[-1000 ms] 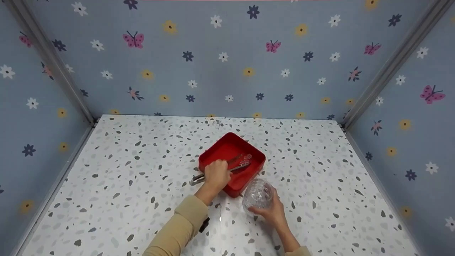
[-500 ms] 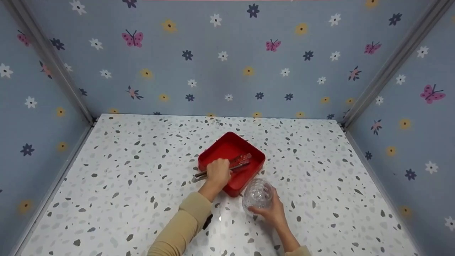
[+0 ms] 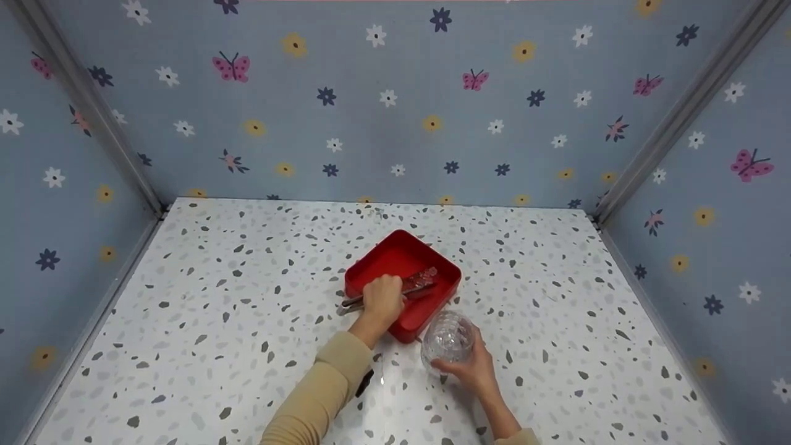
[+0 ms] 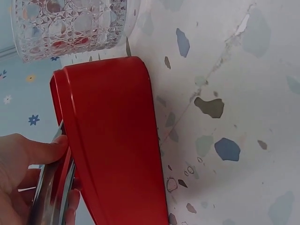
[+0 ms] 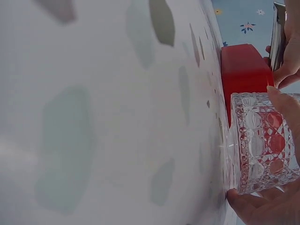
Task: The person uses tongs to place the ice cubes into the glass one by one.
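Note:
My left hand [image 3: 383, 298] grips metal tongs [image 3: 353, 303] above the near left side of a red tray [image 3: 401, 241]. The tongs' ends reach down inside the tray, at small clear pieces [image 3: 431, 272] that look like ice cubes; whether they pinch a piece is too small to tell. In the left wrist view, thumb and fingers hold both arms of the tongs [image 4: 51, 187] over the tray's rim. My right hand [image 3: 476, 368] holds a clear cut-glass tumbler [image 5: 262, 140], its thumb and fingers on opposite sides. The tumbler stands on the table beside the tray's near right side.
The white speckled table [image 3: 247, 346] surrounds the tray and tumbler. Blue flowered panels [image 3: 395, 123] enclose the table at the back and both sides, with grey posts [image 3: 680, 111] at the corners. A small dark object [image 3: 364, 383] shows beside the left sleeve.
My left hand has shifted slightly to the right with the tongs, whose arms have drawn closer together. The right hand and the tumbler have stayed in place.

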The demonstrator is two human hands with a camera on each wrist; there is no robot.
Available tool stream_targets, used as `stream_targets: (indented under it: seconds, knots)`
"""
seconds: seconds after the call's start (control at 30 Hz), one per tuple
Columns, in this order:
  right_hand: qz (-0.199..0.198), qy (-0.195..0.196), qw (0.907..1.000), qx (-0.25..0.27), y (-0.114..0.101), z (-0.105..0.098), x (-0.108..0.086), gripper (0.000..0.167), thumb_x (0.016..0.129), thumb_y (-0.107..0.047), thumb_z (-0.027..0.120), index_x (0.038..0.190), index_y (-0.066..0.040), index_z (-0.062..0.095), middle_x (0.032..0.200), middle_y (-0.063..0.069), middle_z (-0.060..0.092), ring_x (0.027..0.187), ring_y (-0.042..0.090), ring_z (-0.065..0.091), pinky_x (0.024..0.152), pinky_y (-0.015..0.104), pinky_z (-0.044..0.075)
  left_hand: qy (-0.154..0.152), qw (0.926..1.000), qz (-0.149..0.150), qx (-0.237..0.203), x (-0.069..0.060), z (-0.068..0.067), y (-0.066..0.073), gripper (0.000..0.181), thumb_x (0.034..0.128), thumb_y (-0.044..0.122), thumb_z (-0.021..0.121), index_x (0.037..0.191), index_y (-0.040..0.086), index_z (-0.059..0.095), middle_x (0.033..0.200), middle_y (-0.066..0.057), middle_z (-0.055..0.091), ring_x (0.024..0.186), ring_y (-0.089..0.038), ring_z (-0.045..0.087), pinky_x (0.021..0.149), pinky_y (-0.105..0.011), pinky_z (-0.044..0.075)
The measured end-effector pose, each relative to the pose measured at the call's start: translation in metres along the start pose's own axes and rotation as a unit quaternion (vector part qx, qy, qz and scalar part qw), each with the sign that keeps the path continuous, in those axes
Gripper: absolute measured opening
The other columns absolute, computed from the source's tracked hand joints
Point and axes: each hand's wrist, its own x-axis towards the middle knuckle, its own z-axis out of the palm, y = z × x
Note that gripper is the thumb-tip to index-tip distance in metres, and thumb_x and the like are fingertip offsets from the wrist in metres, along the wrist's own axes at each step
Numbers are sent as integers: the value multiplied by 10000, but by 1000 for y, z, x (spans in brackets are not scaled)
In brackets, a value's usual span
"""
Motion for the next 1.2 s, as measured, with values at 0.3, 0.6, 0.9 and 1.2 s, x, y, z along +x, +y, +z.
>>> stream_targets:
  seconds: [0.3,0.6,0.9,1.2]
  knots:
    - [-73,25,9999,-75,0,-1,-1,1006,503,-317,847,1323,-69,320,1275,191,438,1173,354,394,944,477,296,43,10000,16,-69,0,3,-1,98,697,142,696,752,63,674,706,-84,631,621,-257,601,512,-390,458]
    - [-111,68,9998,-115,1,0,-2,1012,493,-336,847,1321,-84,323,1279,165,444,1178,336,396,948,464,298,133,9998,34,-171,-1,3,-1,62,689,127,699,709,76,670,683,-80,628,602,-257,598,501,-384,452]
    - [108,21,9998,-160,-1,0,-2,1041,485,-367,842,1340,-113,305,1311,136,421,1210,319,361,971,458,266,197,9994,85,-266,-1,4,-1,39,704,92,666,678,66,655,671,-83,622,598,-255,596,499,-381,449]
    - [130,-28,9998,-165,-1,-1,-1,1043,492,-361,841,1344,-111,296,1311,151,416,1211,324,359,971,456,266,110,9997,109,-182,1,2,-1,32,706,72,639,675,75,648,669,-81,614,606,-254,597,502,-378,451]
